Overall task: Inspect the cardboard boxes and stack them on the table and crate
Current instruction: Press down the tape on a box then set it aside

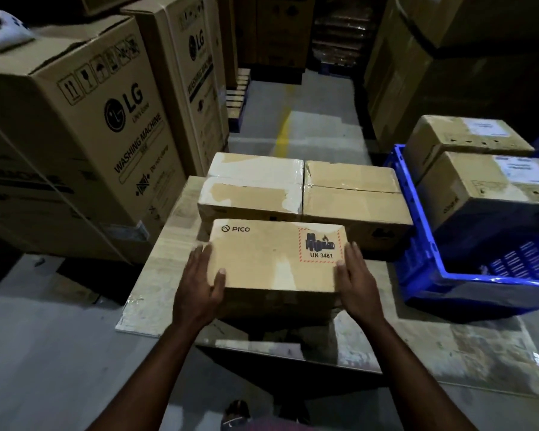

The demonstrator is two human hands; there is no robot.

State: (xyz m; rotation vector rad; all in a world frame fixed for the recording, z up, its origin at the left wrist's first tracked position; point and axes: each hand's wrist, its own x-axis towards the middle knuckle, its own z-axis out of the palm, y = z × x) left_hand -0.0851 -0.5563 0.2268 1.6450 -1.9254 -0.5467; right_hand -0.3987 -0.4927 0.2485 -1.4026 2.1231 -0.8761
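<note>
1. The PICO box (pixel 274 259) is sitting at the centre of the view over the near part of the bench (pixel 165 275). Its top face is showing a red-hatched battery label reading UN 3481. I cannot tell whether its base is touching the bench.
2. The left hand (pixel 199 284) is grasping the box's 9 o'clock side, with the thumb lying over the top edge.
3. The right hand (pixel 358 281) is grasping the 3 o'clock side, thumb likewise on top.
4. At 12 o'clock from the held box, two taped boxes are resting on the bench side by side and touching: the left taped box (pixel 249 188), with torn white patches, and the right taped box (pixel 352 197), under glossy tape.
5. At 2 o'clock, the blue crate (pixel 417 244) is standing just beside the bench. It is containing two labelled boxes in its far part: the rear box (pixel 461 135) and the front box (pixel 492 188), one behind the other.
6. At 10 o'clock, tall LG washing-machine cartons (pixel 84 119) are standing on the floor (pixel 44 353).
</note>
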